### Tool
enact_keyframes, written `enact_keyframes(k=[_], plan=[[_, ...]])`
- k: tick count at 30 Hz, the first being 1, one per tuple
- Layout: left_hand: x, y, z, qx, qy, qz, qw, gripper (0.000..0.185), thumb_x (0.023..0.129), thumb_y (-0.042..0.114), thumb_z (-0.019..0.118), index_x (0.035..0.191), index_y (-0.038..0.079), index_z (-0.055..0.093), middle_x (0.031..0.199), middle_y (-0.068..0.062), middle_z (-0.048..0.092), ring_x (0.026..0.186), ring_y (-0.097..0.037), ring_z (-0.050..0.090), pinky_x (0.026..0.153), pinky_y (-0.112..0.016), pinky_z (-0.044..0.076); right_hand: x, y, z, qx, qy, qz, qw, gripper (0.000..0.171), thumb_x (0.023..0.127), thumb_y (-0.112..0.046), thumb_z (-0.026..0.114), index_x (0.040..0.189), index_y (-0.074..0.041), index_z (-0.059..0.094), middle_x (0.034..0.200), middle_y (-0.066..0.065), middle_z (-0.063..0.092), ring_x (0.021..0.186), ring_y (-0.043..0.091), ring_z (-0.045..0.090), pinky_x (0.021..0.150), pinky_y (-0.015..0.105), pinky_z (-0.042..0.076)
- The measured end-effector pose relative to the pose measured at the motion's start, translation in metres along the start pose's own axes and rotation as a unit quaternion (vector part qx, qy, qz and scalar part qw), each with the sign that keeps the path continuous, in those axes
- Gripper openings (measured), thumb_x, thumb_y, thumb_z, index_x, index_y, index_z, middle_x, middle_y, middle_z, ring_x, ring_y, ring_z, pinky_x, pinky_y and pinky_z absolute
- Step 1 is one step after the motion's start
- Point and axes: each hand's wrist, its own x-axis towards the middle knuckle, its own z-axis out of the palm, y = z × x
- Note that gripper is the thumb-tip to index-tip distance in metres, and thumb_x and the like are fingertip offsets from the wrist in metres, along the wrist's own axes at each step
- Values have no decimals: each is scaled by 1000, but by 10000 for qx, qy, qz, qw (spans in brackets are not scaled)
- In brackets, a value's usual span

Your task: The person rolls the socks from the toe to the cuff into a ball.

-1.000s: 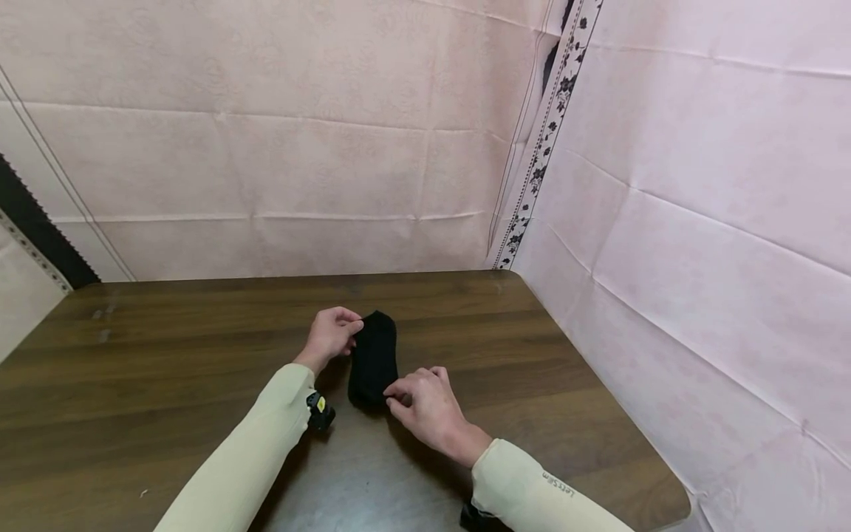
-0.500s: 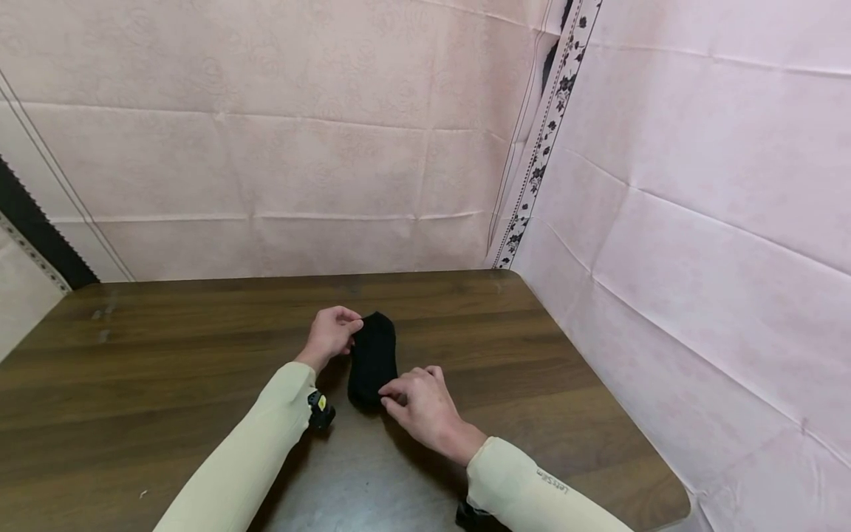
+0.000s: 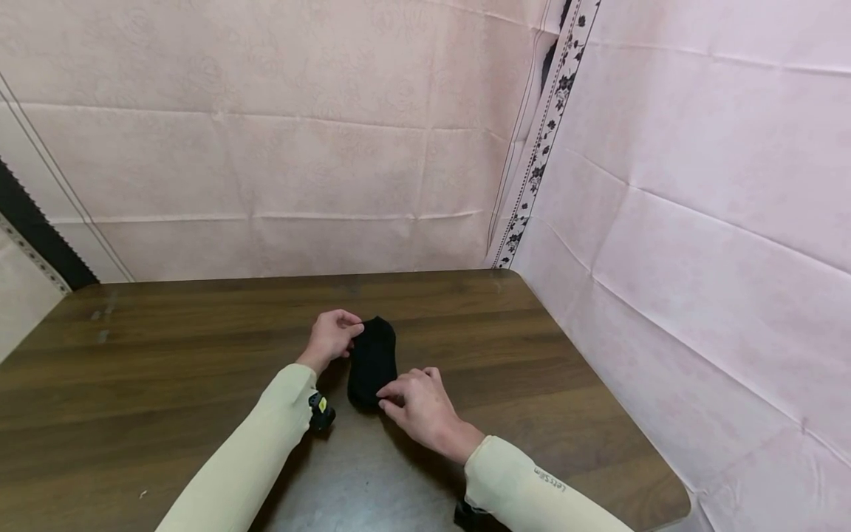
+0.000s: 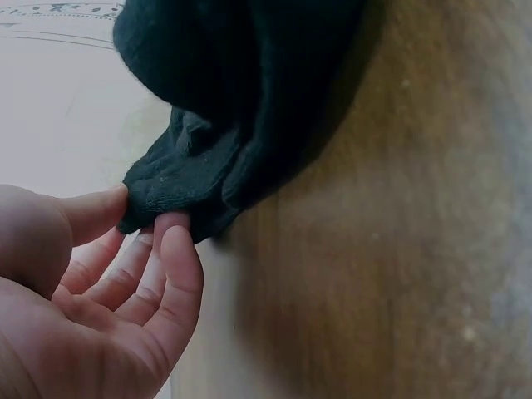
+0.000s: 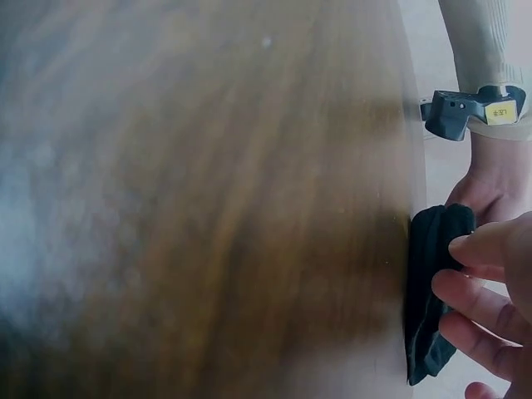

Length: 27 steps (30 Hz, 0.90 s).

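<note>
A black sock (image 3: pixel 372 362) lies lengthwise on the brown table, its far end pointing away from me. My left hand (image 3: pixel 329 340) pinches the sock's far left corner between thumb and fingers. In the left wrist view, folded knit fabric (image 4: pixel 187 179) shows between the thumb and fingertips. At the near right edge, the fingertips of my right hand (image 3: pixel 422 410) pinch the sock. The right wrist view has the sock (image 5: pixel 432 291) seen from its side, thumb and fingers over its edge, with the left hand (image 5: pixel 495 187) behind it.
The wood-grain table (image 3: pixel 199 355) reaches to a pale pink cloth wall (image 3: pixel 299 162) at the back. Another cloth wall (image 3: pixel 718 222) stands along the right edge. A small white speck (image 3: pixel 142 493) lies at the near left.
My right hand has slid slightly left along the sock's near edge. The sock's far end has come down a little toward me. My left hand stays almost in place.
</note>
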Motion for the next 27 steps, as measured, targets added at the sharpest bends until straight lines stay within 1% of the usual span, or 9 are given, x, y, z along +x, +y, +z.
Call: enact_keyframes(k=[9,13,16,20,22,23,27], plan=[[-4,-4,-1,92,-83,30,9999,24,97,13,68,117,1,64,107,-17,63,75,-24,59,57,-31,54,0,-2,0,-21,-191,0,9998,15,93,-29,75,106,-24,80,94,-15,72,93,6,60,90,38,37],[-4,-4,-2,96,-105,53,9999,26,97,14,68,119,1,62,114,-19,62,78,-25,59,59,-33,53,0,-1,0,-35,-216,-6,9998,16,93,-30,75,107,-24,79,92,-15,71,92,6,60,90,39,37],[-5,-2,-6,239,-92,108,9996,30,97,17,69,122,1,61,121,-21,60,88,-29,60,68,-37,53,0,-1,0,-46,-186,-44,9998,17,93,-31,75,108,-23,79,91,-14,71,90,5,60,90,39,38],[-9,2,-15,649,-94,290,9974,32,98,20,68,123,2,61,129,-23,58,106,-35,58,86,-46,51,0,-1,-2,-19,-106,-122,9999,19,92,-32,75,108,-23,78,87,-14,68,85,3,59,89,38,38],[-13,5,-20,836,-150,411,9955,30,98,21,68,121,3,62,128,-22,59,110,-36,57,91,-48,49,0,-1,-4,-11,-70,-162,9998,19,92,-33,75,108,-23,78,85,-14,66,82,3,58,89,38,38],[-15,7,-23,931,-195,503,9942,28,99,21,67,120,3,63,126,-21,60,111,-36,57,91,-49,49,0,-1,-5,-15,-55,-181,9998,19,92,-33,75,107,-23,78,84,-14,65,81,3,57,89,38,38],[-29,14,-30,1200,-353,891,9881,21,98,21,68,114,6,68,112,-13,67,100,-30,60,82,-42,52,2,0,-10,-43,29,-336,9994,18,92,-32,76,106,-22,78,84,-11,63,81,4,57,90,40,38]])
